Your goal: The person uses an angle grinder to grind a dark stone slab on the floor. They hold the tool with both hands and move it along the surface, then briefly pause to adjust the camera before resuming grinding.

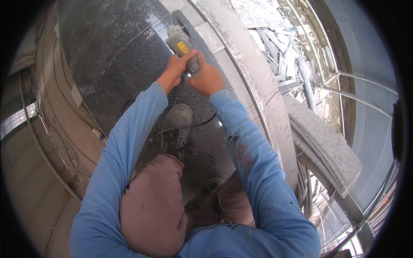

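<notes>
Both of my hands are wrapped round the body of an angle grinder point(182, 46), a dusty grey tool with a yellow label. My left hand point(175, 70) grips it from the left side, and my right hand point(208, 76) closes round its rear end. At the far end a dark thin disc point(183, 26) stands on edge at the right side of a dark speckled stone slab point(129, 47). A pale straight line crosses the slab to the left of the tool. Whether the disc touches the stone, I cannot tell.
My shoe point(177, 120) rests on the dark stone, with a black cable point(198, 125) passing over it. Broken stone pieces point(279, 51) lie in a heap at the far right. Nearer stands a stack of grey slabs point(327, 146). Metal pipes point(359, 81) run along the right side.
</notes>
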A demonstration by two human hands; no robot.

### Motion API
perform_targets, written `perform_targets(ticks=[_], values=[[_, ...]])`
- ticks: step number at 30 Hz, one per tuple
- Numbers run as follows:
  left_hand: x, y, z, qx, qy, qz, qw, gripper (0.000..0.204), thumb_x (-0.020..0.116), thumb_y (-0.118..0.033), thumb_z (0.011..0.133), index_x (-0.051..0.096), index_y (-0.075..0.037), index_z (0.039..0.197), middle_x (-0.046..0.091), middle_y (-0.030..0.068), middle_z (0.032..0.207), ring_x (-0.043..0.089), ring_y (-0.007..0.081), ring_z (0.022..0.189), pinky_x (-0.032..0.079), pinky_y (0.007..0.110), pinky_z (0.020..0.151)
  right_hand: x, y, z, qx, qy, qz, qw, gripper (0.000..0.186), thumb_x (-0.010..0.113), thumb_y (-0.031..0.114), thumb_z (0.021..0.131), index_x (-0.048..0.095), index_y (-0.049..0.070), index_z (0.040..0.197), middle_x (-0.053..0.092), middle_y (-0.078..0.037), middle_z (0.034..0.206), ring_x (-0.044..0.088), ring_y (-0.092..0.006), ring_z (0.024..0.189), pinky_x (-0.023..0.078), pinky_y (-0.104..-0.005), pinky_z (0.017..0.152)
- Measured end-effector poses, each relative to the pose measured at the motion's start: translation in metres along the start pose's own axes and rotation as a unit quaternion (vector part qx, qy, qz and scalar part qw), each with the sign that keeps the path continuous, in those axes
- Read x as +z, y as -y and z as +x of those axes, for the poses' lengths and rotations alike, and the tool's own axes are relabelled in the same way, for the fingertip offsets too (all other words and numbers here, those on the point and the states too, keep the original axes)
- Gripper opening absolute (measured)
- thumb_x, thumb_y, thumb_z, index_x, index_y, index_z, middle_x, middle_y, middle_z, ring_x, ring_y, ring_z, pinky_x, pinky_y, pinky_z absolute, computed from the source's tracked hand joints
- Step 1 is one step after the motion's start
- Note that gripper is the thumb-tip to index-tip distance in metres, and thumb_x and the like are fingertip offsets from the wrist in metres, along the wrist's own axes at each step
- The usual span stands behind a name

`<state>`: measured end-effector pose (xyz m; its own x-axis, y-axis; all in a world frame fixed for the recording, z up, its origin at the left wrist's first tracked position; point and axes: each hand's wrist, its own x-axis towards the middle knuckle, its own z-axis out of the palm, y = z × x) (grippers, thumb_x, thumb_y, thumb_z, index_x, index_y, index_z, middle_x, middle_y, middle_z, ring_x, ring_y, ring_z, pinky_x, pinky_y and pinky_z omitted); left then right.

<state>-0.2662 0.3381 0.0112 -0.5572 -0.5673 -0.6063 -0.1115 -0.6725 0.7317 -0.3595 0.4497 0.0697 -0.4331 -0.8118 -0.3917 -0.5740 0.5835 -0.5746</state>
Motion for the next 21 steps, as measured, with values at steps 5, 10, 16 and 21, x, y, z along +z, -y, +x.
perform_targets(ticks=[5, 10, 16, 21], values=[[-0.005, 0.001, 0.000, -0.015, 0.012, 0.005, 1.000, 0.046, 0.073, -0.032, 0.097, 0.059, -0.003, 0.130, 0.066, 0.0071, 0.116, 0.065, 0.0180, 0.105, 0.052, 0.036, 0.091, -0.001, 0.006, 0.005, 0.018, 0.019, 0.002, 1.000, 0.096, 0.074, 0.018, 0.076, 0.029, 0.010, 0.160, 0.073, -0.025, 0.102, 0.071, -0.0448, 0.096, 0.057, -0.0518, 0.085], [-0.006, 0.007, 0.000, -0.001, -0.003, 0.005, 1.000, 0.050, 0.071, -0.029, 0.098, 0.052, -0.003, 0.136, 0.064, 0.0076, 0.119, 0.065, 0.0187, 0.107, 0.053, 0.039, 0.093, 0.005, 0.004, 0.011, 0.007, -0.002, 0.030, 1.000, 0.094, 0.076, 0.023, 0.077, 0.032, 0.013, 0.160, 0.072, -0.028, 0.105, 0.070, -0.0461, 0.099, 0.056, -0.0521, 0.088], [0.003, 0.004, -0.005, 0.022, -0.006, -0.046, 0.999, 0.052, 0.068, -0.025, 0.099, 0.045, -0.002, 0.140, 0.063, 0.0112, 0.122, 0.066, 0.0214, 0.108, 0.054, 0.040, 0.093, 0.005, 0.002, 0.021, -0.006, 0.004, 0.042, 0.999, 0.096, 0.079, 0.028, 0.077, 0.033, 0.016, 0.160, 0.071, -0.028, 0.111, 0.069, -0.0452, 0.106, 0.055, -0.0499, 0.092], [0.005, 0.003, -0.002, 0.000, -0.007, -0.094, 0.996, 0.050, 0.067, -0.022, 0.100, 0.044, -0.001, 0.139, 0.063, 0.0140, 0.124, 0.067, 0.0244, 0.108, 0.057, 0.041, 0.090, 0.005, 0.006, 0.027, 0.009, 0.009, 0.045, 0.999, 0.095, 0.078, 0.028, 0.075, 0.036, 0.018, 0.160, 0.071, -0.028, 0.114, 0.068, -0.0447, 0.108, 0.054, -0.0492, 0.094]])
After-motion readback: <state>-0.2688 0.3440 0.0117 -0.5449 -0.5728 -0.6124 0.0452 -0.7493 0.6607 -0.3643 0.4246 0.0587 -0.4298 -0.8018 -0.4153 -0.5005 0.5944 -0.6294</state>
